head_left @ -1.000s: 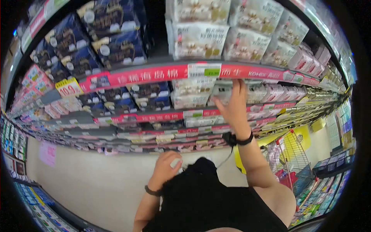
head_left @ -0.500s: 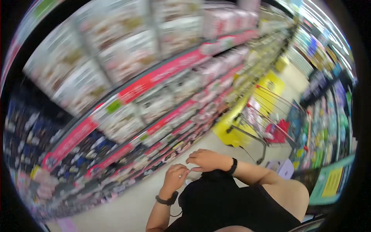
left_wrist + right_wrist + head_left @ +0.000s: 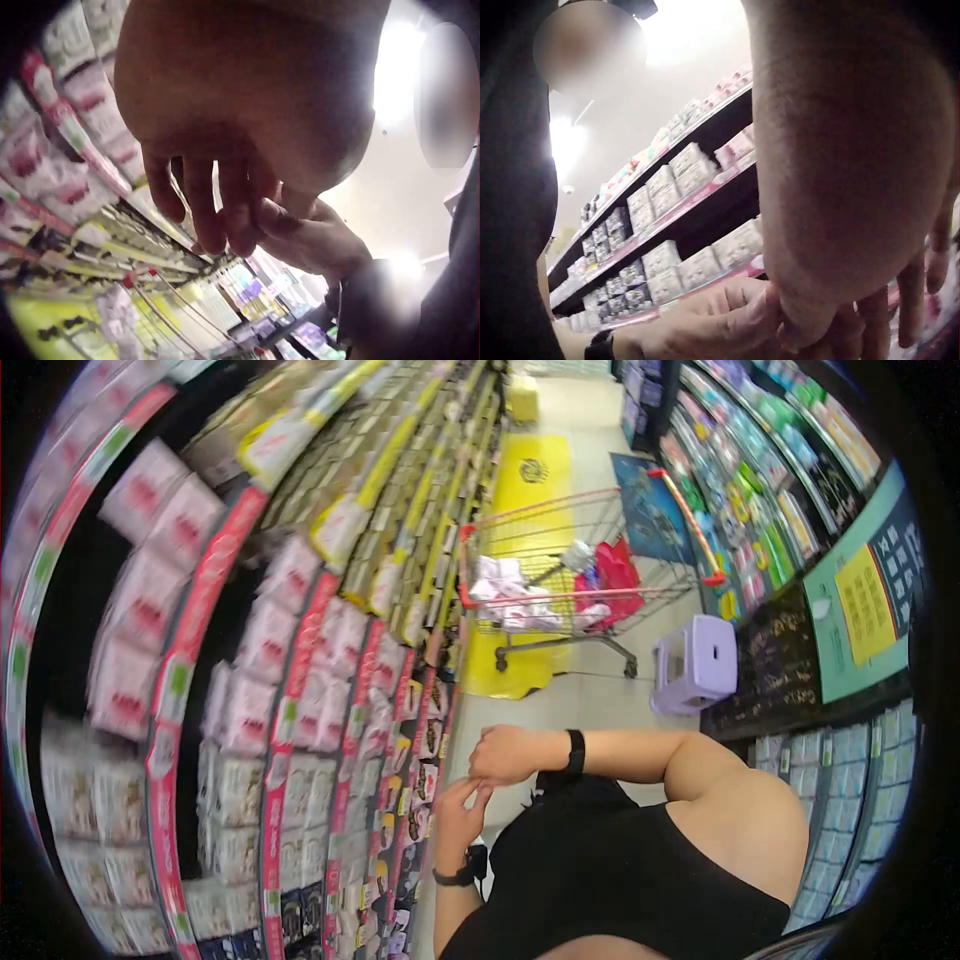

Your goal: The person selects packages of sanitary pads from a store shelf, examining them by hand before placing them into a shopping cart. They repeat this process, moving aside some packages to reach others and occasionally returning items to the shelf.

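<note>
In the head view my left hand and right hand meet in front of my black top, close to the waist. The fingers touch one another, and no product shows in either hand. In the left wrist view the left hand's fingers hang loosely, with the right hand against them. From the right wrist the left hand reaches in from the side, its fingertips at the base of the right thumb. Packs of pink sanitary pads stand on the shelves left of my hands.
Ahead stands a wire shopping cart holding pink-white packs and a red item. A lilac stool is right of it, beside a green sign board. Yellow floor sheeting runs along the aisle between shelves.
My right hand has come down from the packs on the shelf to meet the left hand. The view has swung right, from facing the shelf to along the aisle, with the cart now ahead.
</note>
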### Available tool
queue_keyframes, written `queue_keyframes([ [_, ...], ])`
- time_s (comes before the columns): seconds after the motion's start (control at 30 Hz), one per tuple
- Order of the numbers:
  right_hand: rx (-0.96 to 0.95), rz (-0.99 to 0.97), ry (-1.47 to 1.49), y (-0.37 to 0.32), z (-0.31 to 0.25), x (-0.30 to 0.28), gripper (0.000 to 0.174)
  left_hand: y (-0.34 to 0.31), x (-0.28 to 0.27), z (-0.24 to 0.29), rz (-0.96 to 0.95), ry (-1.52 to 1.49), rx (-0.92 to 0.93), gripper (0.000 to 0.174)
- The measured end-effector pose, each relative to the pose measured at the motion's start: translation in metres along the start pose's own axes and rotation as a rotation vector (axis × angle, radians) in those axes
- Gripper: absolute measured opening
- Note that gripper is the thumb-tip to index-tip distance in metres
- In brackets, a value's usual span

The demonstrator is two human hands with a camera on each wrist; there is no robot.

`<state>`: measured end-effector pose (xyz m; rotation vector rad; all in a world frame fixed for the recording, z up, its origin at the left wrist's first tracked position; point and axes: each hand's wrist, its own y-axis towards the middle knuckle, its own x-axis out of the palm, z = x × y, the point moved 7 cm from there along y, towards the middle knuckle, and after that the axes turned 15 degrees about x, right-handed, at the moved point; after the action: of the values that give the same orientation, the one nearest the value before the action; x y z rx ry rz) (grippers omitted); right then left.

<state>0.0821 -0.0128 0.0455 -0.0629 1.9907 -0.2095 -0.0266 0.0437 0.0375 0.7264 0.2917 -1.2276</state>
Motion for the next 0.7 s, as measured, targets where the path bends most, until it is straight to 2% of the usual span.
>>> queue_keyframes([
  [0.13,0.196,0.013,0.134,-0.086,0.108,-0.006,0.028,0.106,0.085,0.037,-0.299,0.052,0.277,0.017],
  [0.23,0.323,0.061,0.298,-0.146,0.159,-0.012,0.025,0.154,0.145,0.057,-0.477,0.014,0.431,0.013],
  [0.43,0.642,0.171,0.294,-0.22,0.213,-0.016,0.026,0.21,0.232,0.079,-0.701,-0.132,0.605,0.017],
  [0.7,0.923,0.319,0.536,-0.252,0.26,-0.01,0.024,0.273,0.288,0.08,-1.027,-0.244,0.737,0.021],
])
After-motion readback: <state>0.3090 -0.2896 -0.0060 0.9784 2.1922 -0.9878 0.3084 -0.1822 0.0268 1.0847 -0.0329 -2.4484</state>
